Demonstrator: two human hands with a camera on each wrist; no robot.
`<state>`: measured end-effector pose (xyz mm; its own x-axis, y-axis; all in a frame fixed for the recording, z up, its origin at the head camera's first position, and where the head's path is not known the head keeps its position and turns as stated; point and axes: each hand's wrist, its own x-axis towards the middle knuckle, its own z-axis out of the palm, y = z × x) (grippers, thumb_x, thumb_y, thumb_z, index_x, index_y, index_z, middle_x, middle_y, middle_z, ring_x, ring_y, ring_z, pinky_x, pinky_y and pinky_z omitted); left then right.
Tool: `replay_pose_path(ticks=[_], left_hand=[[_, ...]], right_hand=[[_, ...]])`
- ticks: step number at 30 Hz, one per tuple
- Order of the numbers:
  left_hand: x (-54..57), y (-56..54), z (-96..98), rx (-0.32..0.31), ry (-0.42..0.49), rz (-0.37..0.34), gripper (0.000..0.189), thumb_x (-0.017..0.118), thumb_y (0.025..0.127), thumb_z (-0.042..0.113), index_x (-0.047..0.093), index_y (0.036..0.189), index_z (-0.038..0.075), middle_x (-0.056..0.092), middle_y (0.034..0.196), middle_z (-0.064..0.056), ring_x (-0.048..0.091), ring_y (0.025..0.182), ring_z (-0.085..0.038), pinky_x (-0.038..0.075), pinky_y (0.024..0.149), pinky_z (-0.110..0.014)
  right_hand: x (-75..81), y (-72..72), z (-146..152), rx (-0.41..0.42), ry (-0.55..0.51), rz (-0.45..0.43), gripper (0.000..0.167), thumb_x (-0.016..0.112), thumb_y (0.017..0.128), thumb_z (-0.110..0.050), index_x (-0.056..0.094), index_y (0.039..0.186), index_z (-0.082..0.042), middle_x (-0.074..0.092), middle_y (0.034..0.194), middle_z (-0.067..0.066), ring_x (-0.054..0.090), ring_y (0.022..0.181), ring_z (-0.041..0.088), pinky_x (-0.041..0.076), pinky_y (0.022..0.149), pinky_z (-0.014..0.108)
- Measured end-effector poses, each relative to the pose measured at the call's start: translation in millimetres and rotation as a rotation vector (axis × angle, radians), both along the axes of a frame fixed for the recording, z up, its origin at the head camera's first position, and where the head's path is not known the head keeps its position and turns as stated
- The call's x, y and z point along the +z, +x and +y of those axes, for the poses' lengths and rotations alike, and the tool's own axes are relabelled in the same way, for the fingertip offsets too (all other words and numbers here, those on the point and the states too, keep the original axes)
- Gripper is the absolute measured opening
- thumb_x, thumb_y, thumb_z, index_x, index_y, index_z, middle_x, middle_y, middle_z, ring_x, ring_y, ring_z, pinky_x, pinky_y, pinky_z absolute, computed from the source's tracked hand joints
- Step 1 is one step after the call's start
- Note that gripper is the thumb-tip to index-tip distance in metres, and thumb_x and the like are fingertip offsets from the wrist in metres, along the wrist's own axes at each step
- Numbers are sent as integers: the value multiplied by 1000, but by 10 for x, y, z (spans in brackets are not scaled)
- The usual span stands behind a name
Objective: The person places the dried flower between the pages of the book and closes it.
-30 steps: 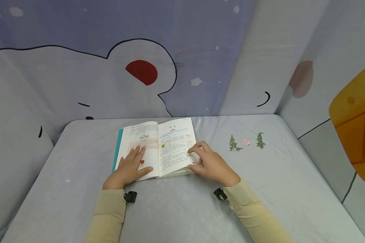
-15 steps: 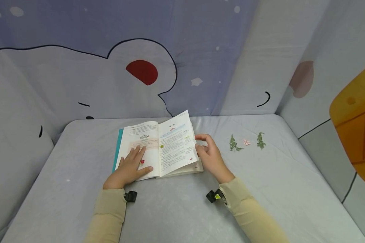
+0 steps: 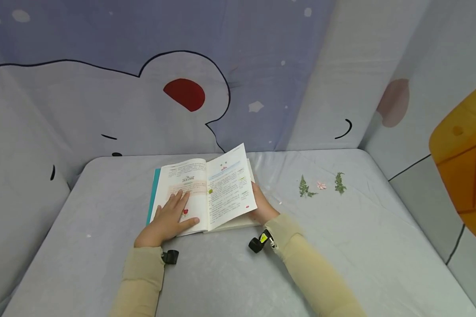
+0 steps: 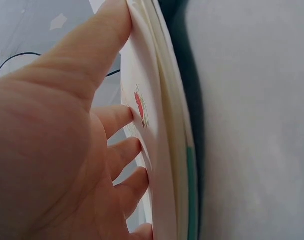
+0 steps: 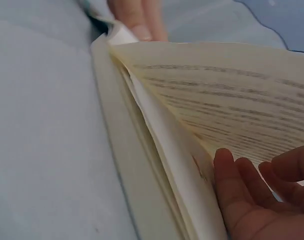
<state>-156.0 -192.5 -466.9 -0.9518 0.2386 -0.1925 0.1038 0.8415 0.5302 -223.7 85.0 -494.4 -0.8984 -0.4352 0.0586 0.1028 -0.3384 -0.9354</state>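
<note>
An open book [image 3: 188, 169] with a teal cover edge lies on the cloth-covered table. My left hand [image 3: 168, 222] rests spread on its left page, fingertips and thumb pressing the paper beside a small red flower print [image 4: 139, 106]. On the right side one printed page [image 3: 230, 185] is lifted and tilted up. My right hand [image 3: 263, 207] is tucked behind this page, its fingers partly hidden in the head view. The right wrist view shows the loosely bent fingers [image 5: 227, 175] between the raised page and the pages below, not pinching the paper.
Right of the book lie two green fern-like leaf sprigs [image 3: 303, 187] [image 3: 339, 183] with a small pink flower [image 3: 321, 186] between them. Printed fabric walls [image 3: 262, 79] rise behind the table [image 3: 218, 281] and at both sides.
The right page has risen from nearly flat to tilted up. My right hand moved off the page's right edge, then left and in behind it. My left hand stayed put.
</note>
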Motion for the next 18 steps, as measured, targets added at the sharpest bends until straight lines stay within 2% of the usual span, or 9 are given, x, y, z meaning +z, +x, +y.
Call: replay_pose_path(ticks=[2,4,5,6,9,11,12,13,18], left_hand=[[8,10,2,3,1,-8,93,64,97,50,17,162,3,9,166,-26,4,152,-49,3,113,-76],[16,18,5,5,3,-13,93,64,97,50,16,162,2,9,166,-26,3,152,-49,3,113,-76],[22,22,6,7,5,-15,93,64,97,50,16,162,3,9,167,-26,3,152,-49,3,113,-76],[25,23,7,7,5,-14,93,64,97,50,17,162,3,9,166,-26,3,152,-49,3,113,-76],[31,21,8,4,2,-7,93,63,97,51,17,162,3,9,166,-26,3,152,-49,3,113,-76],[36,17,7,3,1,-6,94,63,97,51,17,162,3,9,167,-26,4,152,-48,4,113,-76],[40,17,6,3,0,-7,94,63,97,51,16,162,3,9,167,-26,4,152,-48,3,113,-76],[45,17,6,4,-1,-8,94,63,97,52,16,162,3,9,167,-26,4,153,-48,4,113,-76],[65,20,4,-2,-17,11,93,64,97,51,19,161,1,12,166,-27,8,152,-49,8,113,-77]], right_hand=[[-180,-88,-6,91,8,25,46,49,107,-13,36,150,-8,58,133,17,62,119,26,53,99,39],[-241,-104,-22,129,178,154,50,52,103,-2,35,149,-7,54,135,17,56,126,27,45,108,41],[-372,-185,-32,141,250,242,50,53,103,-5,35,149,-11,54,135,11,54,126,21,43,109,36],[-282,-150,-84,143,289,243,49,50,104,-3,34,150,-8,52,136,14,52,128,23,39,113,39],[-129,-108,-198,124,399,354,52,53,101,-2,34,150,-2,51,136,18,52,125,25,39,112,40],[-59,-113,-298,109,385,297,58,55,101,-7,30,153,-2,49,141,20,50,126,26,38,112,39],[69,-54,-357,84,412,268,62,56,99,-4,28,154,3,46,143,25,49,128,31,37,113,43],[108,-49,-394,51,487,303,62,58,97,-4,30,153,5,48,143,25,50,127,30,40,111,40],[198,-87,-611,-45,650,250,42,59,102,-8,52,141,3,65,121,19,63,103,22,54,88,30]])
